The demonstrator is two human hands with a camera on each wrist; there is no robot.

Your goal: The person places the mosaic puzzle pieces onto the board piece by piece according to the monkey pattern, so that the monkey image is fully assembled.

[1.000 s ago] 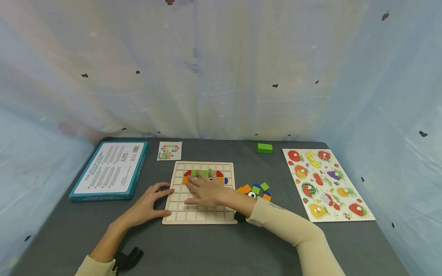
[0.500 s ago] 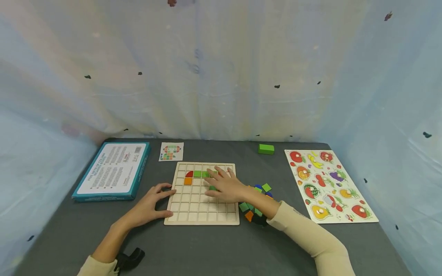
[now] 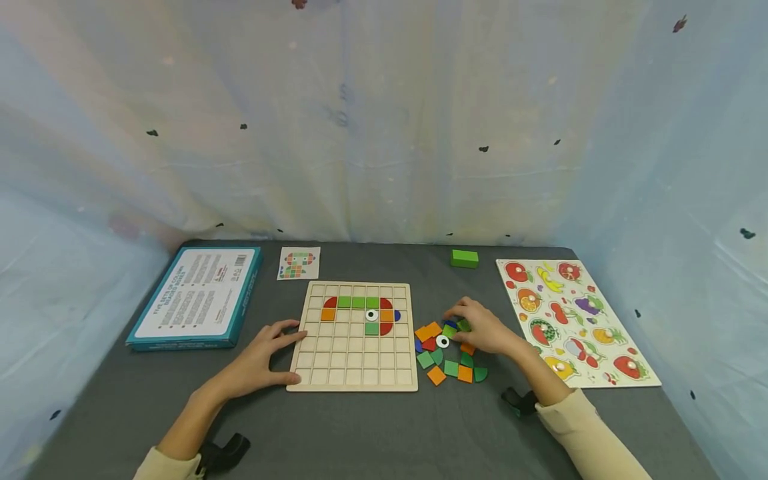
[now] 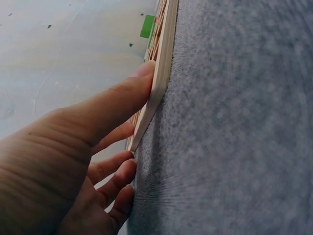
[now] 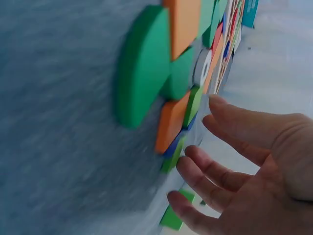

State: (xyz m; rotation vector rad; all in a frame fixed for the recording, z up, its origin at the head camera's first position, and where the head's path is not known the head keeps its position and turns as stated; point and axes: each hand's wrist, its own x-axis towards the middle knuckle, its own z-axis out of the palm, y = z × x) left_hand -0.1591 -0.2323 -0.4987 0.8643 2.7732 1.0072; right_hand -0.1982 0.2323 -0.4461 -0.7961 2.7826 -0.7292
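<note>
My left hand (image 3: pixel 261 360) rests its thumb and index finger on the left edge of a wooden grid board (image 3: pixel 348 377); in the left wrist view the thumb (image 4: pixel 117 105) touches the rim. Tiles on the board include a row of green squares (image 3: pixel 358 303), red quarter-rounds (image 3: pixel 387 329), orange squares, a blue half-round (image 3: pixel 397 316) and a white eye tile (image 3: pixel 372 315). Over the far side of a loose tile pile is my right hand (image 3: pixel 483 329), fingers apart. In the right wrist view its fingertips are close to a green tile (image 5: pixel 173 155), and nothing shows between them.
The pile right of the board includes orange squares (image 3: pixel 437 376), a dark green quarter-round (image 3: pixel 481 375) and another eye tile (image 3: pixel 442 341). Behind the board lie a pattern card (image 3: pixel 312 273) and a green block (image 3: pixel 465 259). A teal box (image 3: pixel 186 293) stands left, a fruit puzzle (image 3: pixel 570 333) right.
My right hand has moved right, from over the board to the loose tiles, uncovering the tiles on the board. My left hand stays at the board's left edge.
</note>
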